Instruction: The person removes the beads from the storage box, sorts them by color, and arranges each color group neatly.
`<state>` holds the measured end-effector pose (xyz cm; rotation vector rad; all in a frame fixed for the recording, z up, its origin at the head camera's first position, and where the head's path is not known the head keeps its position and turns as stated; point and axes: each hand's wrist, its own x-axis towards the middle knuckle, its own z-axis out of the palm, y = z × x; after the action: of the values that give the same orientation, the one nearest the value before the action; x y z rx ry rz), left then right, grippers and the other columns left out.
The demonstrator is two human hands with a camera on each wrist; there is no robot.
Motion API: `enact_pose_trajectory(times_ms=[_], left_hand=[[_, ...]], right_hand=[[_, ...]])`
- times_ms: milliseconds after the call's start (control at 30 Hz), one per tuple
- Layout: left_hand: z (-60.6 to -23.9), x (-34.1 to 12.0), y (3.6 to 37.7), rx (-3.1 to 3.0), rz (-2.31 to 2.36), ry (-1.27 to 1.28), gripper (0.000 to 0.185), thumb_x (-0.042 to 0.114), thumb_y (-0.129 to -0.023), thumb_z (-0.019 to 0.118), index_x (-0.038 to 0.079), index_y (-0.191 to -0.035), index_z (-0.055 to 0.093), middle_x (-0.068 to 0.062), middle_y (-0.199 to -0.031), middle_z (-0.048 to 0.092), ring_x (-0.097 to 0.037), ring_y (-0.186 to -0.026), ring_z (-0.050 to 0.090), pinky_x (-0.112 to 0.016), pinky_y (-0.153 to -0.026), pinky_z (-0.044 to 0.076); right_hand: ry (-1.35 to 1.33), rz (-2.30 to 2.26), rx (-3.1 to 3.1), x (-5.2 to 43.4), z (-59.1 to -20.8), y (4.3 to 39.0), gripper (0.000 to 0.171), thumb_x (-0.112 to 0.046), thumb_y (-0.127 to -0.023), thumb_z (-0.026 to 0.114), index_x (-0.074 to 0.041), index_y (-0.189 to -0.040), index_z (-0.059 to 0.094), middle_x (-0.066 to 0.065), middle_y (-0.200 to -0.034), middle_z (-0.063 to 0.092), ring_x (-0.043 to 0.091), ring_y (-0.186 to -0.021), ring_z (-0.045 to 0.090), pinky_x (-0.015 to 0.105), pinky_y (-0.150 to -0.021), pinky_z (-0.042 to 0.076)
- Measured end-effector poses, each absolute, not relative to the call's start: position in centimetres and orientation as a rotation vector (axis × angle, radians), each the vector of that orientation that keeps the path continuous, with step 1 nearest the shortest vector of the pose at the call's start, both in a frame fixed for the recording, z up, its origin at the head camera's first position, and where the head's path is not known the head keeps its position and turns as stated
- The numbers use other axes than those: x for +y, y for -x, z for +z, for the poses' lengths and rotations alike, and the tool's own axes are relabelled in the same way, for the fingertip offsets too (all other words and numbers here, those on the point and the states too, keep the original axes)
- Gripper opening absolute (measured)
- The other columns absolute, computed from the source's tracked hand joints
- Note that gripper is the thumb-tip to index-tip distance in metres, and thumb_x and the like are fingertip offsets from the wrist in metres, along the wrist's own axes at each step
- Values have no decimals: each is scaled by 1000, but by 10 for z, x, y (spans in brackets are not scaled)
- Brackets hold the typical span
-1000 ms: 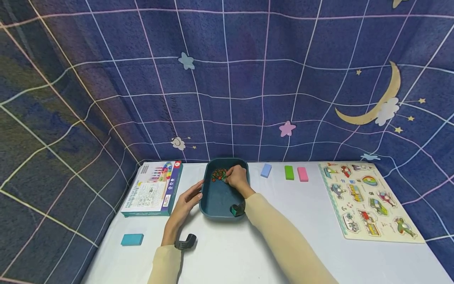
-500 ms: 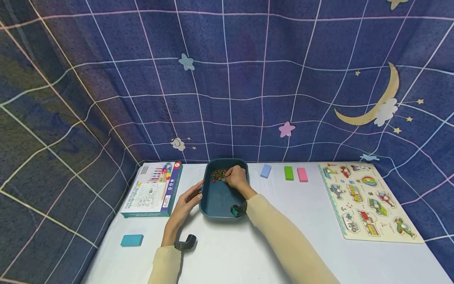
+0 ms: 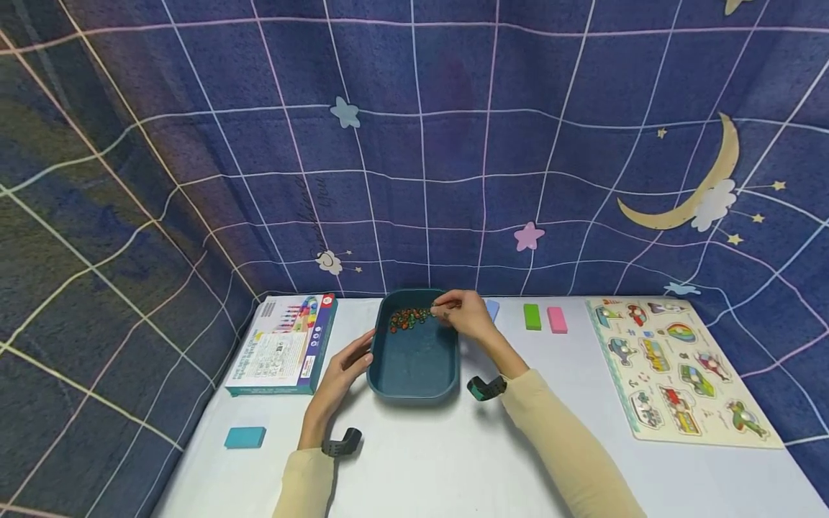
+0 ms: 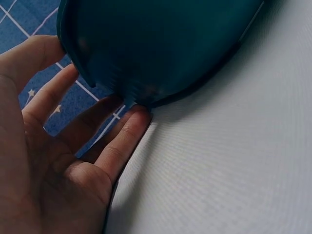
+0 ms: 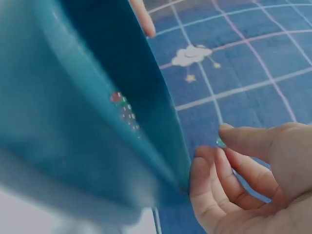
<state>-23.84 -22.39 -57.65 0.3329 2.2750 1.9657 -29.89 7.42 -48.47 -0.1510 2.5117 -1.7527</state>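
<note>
1. A dark blue fabric backdrop [image 3: 453, 158] with a white and pink grid fills the upper frame and wraps round the left side.
2. Printed on it: a yellow crescent moon [image 3: 696, 191] with a white cloud at right, a pink star [image 3: 529, 236] at centre, a pale blue star [image 3: 345, 113] above.
3. A white surface [image 3: 427, 460] spans the lower frame, evenly lit.

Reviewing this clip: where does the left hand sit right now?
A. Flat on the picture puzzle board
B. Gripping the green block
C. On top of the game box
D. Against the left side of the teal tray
D: the left hand lies with straight fingers against the left wall of the teal tray; the left wrist view shows fingers touching the tray's underside edge.
</note>
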Motion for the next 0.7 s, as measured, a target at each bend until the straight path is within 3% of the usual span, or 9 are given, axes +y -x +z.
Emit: enact_pose_trajectory(times_ms=[100,267,367,533,700], left_hand=[[-579,-223,240,2288,1957,-322,52,23,-107,61,21,-159,51,-15,-163,51,-23,-144,56,-22,-105,54],[-578,-224,241,2319,1951,-322,51,24,-107,61,21,-158,52,-15,-162,52,-15,-140,58,-23,-104,54],[-577,-225,241,2321,1955,-334,52,23,-107,61,21,-158,51,-15,-162,52,-11,-138,58,-23,-104,55],[-576,-225,240,2316,1962,-337,52,22,-107,62,20,-158,52,-16,-161,53,-2,-132,60,-22,-103,55],[-578,-224,238,2303,1962,-337,52,22,-107,61,18,-158,51,-17,-162,52,-4,-134,59,-22,-104,54]], right_hand=[[153,-1761,2540,99,-490,290,23,-10,-95,78,4,-113,76,21,-97,80,15,-74,73,41,-75,66],[164,-1646,2647,132,-509,279,22,-13,-96,77,2,-112,76,18,-96,80,23,-78,76,28,-67,60],[206,-1537,2716,144,-522,273,21,-14,-96,77,1,-111,77,16,-94,80,17,-75,72,24,-63,54],[311,-1405,2803,151,-545,271,16,-12,-95,78,-2,-107,79,11,-90,79,8,-72,66,23,-67,52],[358,-1383,2846,150,-558,272,15,-12,-92,81,-2,-104,80,9,-87,77,6,-70,64,21,-68,52]])
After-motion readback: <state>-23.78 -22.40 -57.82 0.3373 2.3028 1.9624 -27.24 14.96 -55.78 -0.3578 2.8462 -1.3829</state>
